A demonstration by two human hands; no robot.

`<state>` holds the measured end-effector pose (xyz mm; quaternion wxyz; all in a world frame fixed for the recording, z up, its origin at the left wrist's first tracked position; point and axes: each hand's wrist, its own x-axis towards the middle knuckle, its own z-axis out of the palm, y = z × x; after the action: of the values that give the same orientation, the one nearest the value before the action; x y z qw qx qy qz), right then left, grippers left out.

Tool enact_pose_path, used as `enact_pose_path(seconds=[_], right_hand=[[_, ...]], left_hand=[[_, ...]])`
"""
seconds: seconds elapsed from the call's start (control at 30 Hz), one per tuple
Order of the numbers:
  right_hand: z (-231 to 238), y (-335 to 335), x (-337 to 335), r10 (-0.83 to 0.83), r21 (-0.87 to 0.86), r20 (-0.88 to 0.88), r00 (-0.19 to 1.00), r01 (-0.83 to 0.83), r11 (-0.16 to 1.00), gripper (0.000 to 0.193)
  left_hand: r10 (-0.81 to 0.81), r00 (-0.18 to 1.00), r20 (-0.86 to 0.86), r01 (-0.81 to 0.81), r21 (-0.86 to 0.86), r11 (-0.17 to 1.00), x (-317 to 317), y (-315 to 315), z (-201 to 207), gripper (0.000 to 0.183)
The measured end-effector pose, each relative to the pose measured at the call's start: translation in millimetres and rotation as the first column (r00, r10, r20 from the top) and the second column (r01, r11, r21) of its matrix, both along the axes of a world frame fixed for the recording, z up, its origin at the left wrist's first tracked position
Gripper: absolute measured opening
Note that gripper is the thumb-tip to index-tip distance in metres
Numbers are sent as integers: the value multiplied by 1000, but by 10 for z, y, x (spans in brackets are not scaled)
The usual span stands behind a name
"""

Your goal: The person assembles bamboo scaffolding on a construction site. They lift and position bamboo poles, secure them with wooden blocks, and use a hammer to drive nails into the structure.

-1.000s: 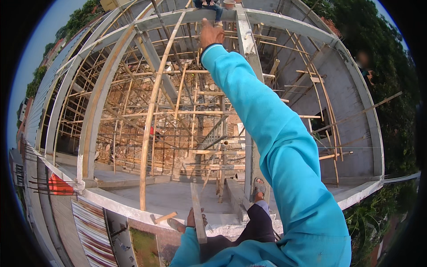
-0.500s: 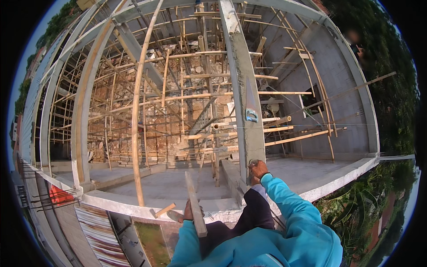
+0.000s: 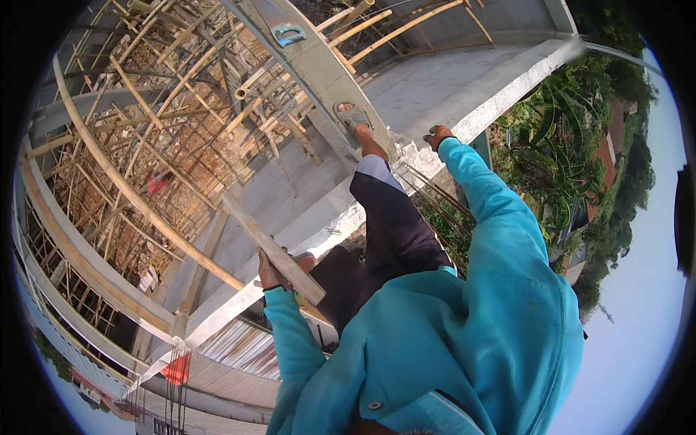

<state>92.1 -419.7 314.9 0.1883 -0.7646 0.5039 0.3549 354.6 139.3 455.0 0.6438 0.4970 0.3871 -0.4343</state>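
Note:
My left hand [image 3: 270,272] is closed round a rough, grey-brown wooden plank [image 3: 272,250], which tilts from upper left to lower right. My right hand [image 3: 438,136] is held out above the white concrete ledge [image 3: 464,119], its fingers curled; anything between them is too small to make out. My right foot, in a grey sandal [image 3: 351,114], rests on the narrow concrete beam [image 3: 326,72]. Farther along that beam lies a handsaw with a blue handle [image 3: 288,35]. My other foot [image 3: 307,262] shows beside the plank, on the ledge.
Bamboo scaffolding [image 3: 130,181] fills the space below, above rubble. Dark steel rods [image 3: 438,192] stick out beside my right leg. A red cloth [image 3: 176,370] hangs among upright bars at lower left. Corrugated roofing [image 3: 239,348] lies below the ledge, green plants [image 3: 551,145] to the right.
The view has swung round to the right, so the beam and scaffolding appear tilted and higher left. My right hand has moved from by my foot to above the ledge. My left hand keeps the plank.

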Motion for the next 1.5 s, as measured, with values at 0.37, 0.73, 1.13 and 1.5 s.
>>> enact_pose_path(seconds=[0.37,0.73,1.13,1.5], right_hand=[[242,1175,-2072,164,519,-456,875,111,848,82],[586,1873,-2773,-71,249,-447,892,201,947,41],[288,1738,-2891,780,627,-399,482,-477,616,30],[427,1502,-2692,596,631,-411,690,-257,732,29]], left_hand=[[-126,992,4,124,152,981,590,-579,-290,69],[122,982,147,-136,90,987,641,-537,-309,58],[206,949,238,-293,431,853,-115,630,649,40],[390,814,431,-469,91,878,520,-177,1095,55]])
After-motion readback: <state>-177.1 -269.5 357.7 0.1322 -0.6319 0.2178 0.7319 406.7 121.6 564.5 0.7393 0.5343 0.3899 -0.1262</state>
